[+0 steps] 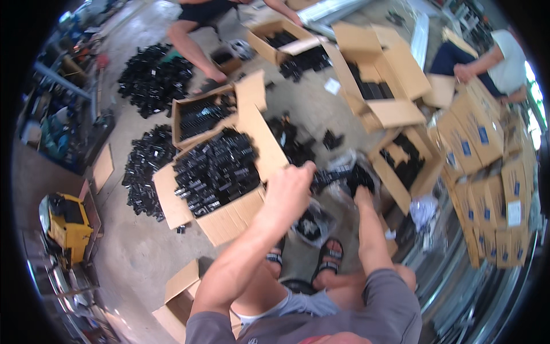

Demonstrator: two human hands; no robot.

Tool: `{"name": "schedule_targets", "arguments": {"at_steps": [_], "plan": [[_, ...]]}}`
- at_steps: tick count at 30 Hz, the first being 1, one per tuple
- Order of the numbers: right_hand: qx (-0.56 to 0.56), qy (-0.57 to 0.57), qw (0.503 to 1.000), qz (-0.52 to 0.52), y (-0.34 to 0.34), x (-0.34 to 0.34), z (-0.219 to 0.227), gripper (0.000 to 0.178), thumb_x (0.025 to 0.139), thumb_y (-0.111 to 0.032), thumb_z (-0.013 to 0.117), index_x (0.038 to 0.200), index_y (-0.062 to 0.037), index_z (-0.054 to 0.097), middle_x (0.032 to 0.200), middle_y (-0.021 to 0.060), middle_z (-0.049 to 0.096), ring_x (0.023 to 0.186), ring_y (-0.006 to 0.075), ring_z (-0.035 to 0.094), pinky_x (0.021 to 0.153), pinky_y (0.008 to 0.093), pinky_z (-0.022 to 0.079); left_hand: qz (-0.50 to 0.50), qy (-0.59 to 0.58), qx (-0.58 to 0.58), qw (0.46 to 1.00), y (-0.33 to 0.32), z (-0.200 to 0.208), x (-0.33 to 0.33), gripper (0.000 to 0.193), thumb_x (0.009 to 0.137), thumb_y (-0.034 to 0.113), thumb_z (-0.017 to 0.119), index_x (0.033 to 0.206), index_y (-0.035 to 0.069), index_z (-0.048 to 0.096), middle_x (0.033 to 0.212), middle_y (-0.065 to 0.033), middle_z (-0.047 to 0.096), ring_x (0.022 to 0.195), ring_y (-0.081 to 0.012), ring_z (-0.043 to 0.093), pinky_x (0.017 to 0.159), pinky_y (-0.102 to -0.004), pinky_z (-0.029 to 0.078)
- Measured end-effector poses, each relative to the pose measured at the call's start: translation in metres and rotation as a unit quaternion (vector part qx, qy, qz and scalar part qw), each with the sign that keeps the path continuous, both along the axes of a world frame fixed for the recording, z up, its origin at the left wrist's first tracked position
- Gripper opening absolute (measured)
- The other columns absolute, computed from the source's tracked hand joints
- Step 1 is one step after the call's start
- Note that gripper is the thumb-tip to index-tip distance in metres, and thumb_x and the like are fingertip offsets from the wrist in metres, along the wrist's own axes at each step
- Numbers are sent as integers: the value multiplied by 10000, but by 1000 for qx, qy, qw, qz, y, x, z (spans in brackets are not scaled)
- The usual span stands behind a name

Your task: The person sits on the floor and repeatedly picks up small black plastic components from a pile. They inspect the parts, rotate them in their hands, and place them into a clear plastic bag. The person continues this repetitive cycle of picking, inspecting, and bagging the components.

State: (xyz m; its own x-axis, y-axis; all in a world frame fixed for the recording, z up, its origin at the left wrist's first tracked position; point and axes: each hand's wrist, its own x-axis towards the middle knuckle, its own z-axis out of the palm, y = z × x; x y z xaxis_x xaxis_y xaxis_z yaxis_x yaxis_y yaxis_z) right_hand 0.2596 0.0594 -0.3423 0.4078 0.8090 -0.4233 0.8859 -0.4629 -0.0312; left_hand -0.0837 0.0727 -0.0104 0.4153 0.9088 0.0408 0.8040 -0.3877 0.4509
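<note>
I see my left hand (289, 188) with fingers curled inward beside the black parts (338, 174); whether they clamp one, I cannot tell. My right hand (362, 195) dips among those parts at a clear plastic bag (349, 156), its fingers hidden, their spread unreadable.

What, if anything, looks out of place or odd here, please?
A small cluster of black parts lies on the floor apart from the larger piles, and a white square lies farther off; both look stray.
</note>
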Motion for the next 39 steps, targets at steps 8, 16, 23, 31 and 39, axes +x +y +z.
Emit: {"name": "schedule_targets", "arguments": {"at_steps": [8,16,23,31,39], "plan": [[-65,-43,986,151,6,-4,23,201,859,-91,645,1037,-59,733,1128,172,700,1073,344,671,905,414,558,7,-17,-7,1000,-1,-7,-3,448,689,58,771,1058,62,517,722,-165,653,752,-392,667,675,-494,501],[180,138,954,198,9,32,75,90,839,-116,632,867,-39,667,893,218,686,873,422,658,766,489,534,-3,-51,30,998,-2,-1,9,461,685,55,782,1055,67,508,733,-175,656,770,-411,662,695,-502,496],[417,312,813,260,-7,-80,344,135,859,-62,687,982,-7,694,944,125,659,835,306,655,779,351,533,-33,-46,13,998,-9,-1,11,448,690,46,778,1039,62,496,734,-177,648,782,-412,648,682,-505,486],[409,128,769,474,-32,-138,388,123,804,-51,707,924,-35,690,1009,85,645,969,273,617,839,381,512,-81,-63,106,989,-20,-3,20,416,653,-49,673,1010,-33,459,673,-204,639,683,-394,672,603,-478,533],[391,108,775,484,-37,-145,379,115,810,-49,649,922,-69,668,1009,58,613,1010,256,583,850,394,470,-63,-61,37,995,-32,3,18,515,670,47,789,1061,27,455,754,-195,651,781,-406,658,691,-502,503]]}}
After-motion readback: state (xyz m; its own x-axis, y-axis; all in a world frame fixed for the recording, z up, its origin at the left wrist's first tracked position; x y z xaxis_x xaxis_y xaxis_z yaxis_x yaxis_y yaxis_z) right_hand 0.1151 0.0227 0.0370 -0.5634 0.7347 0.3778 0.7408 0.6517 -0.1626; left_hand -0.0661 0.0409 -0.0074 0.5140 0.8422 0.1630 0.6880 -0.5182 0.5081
